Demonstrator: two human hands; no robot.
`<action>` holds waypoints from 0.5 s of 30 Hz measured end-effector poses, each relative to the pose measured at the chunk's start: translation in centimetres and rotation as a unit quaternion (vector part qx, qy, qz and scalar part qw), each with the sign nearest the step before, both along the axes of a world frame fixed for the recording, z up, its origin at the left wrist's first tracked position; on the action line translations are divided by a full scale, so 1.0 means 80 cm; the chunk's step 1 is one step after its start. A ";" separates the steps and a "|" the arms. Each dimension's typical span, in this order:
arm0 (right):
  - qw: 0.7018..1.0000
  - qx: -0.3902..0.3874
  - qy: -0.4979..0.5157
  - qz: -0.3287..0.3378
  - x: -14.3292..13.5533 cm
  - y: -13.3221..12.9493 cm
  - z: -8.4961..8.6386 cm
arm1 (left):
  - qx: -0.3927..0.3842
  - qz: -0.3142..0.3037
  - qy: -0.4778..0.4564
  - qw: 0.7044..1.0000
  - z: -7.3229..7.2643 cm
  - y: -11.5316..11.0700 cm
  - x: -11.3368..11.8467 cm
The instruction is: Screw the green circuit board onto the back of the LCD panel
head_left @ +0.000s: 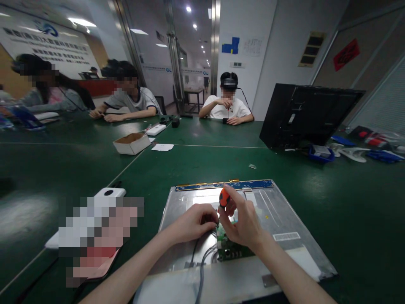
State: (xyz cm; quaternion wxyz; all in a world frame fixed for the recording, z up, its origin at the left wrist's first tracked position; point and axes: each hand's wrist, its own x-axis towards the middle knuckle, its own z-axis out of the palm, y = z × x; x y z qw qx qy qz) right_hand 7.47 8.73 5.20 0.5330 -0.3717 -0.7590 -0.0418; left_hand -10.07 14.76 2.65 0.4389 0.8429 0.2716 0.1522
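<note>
An LCD panel lies back side up in front of me, with a blue circuit strip along its far edge. On its metal back sits a green circuit board, partly covered by my hands. My right hand is closed around an orange and black screwdriver handle, held upright over the board; its tip is hidden. At the board's left edge, my left hand has its fingers pinched together, and what is between them is too small to make out. Grey cables run from the board toward me.
Left of the panel lie a white device and a pink phone-like object. Further off are a white box and a paper slip. A black monitor housing stands back right, near a blue tray. Several people sit around the table.
</note>
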 end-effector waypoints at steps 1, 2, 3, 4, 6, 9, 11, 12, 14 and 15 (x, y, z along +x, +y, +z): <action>1.000 0.003 0.003 -0.004 -0.001 0.000 0.000 | 0.003 0.000 0.000 1.000 0.001 0.000 0.000; 1.000 0.007 0.007 -0.008 -0.002 0.001 0.000 | 0.006 0.000 0.000 1.000 0.002 -0.001 0.000; 1.000 0.010 0.010 -0.012 -0.002 0.002 0.000 | 0.008 0.002 0.001 1.000 0.003 -0.001 -0.001; 1.000 0.014 0.013 -0.015 -0.003 0.003 -0.001 | 0.009 0.003 0.001 1.000 0.004 -0.002 -0.001; 1.000 0.017 0.015 -0.019 -0.003 0.005 -0.003 | 0.011 0.006 -0.001 1.000 0.007 -0.002 -0.001; 1.000 0.015 0.013 -0.020 -0.002 0.006 -0.006 | 0.010 0.004 -0.007 1.000 0.009 -0.003 0.000; 1.000 0.012 0.011 -0.019 -0.001 0.006 -0.006 | 0.009 0.003 -0.013 1.000 0.009 -0.003 0.001; 1.000 0.011 0.010 -0.018 -0.001 0.005 -0.006 | 0.008 0.005 -0.016 1.000 0.009 -0.003 0.001; 1.000 0.009 0.009 -0.017 0.000 0.003 -0.004 | 0.008 0.010 -0.018 1.000 0.008 -0.004 0.001; 1.000 0.007 0.007 -0.015 0.000 0.003 -0.003 | 0.009 0.011 -0.016 1.000 0.008 -0.004 0.001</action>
